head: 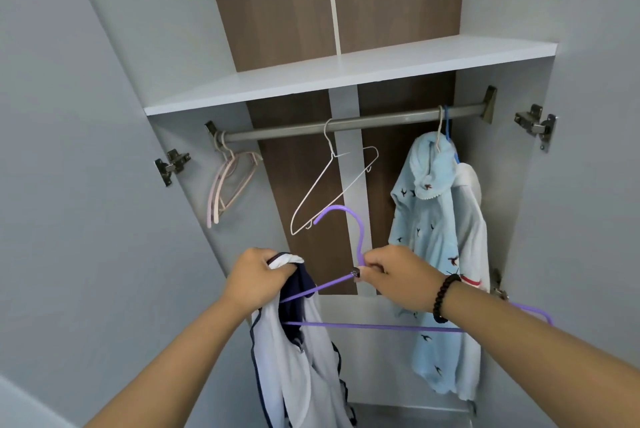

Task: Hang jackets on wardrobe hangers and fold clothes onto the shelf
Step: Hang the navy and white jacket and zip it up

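My right hand (398, 277) grips a purple hanger (360, 237) at the base of its hook, below the wardrobe rail (381, 121). My left hand (256, 277) is closed on the collar of a white jacket with navy trim (298, 358). The hanger's left arm runs into the jacket's neck opening. The jacket hangs down from my left hand. A light blue jacket with small bird prints (433, 237) hangs at the right end of the rail, with a white garment (474, 219) behind it.
An empty white wire hanger (332, 185) hangs mid-rail, and pink hangers (228, 181) at the left end. A white shelf (346, 74) sits above the rail. Door hinges (535, 124) stick out on both side walls.
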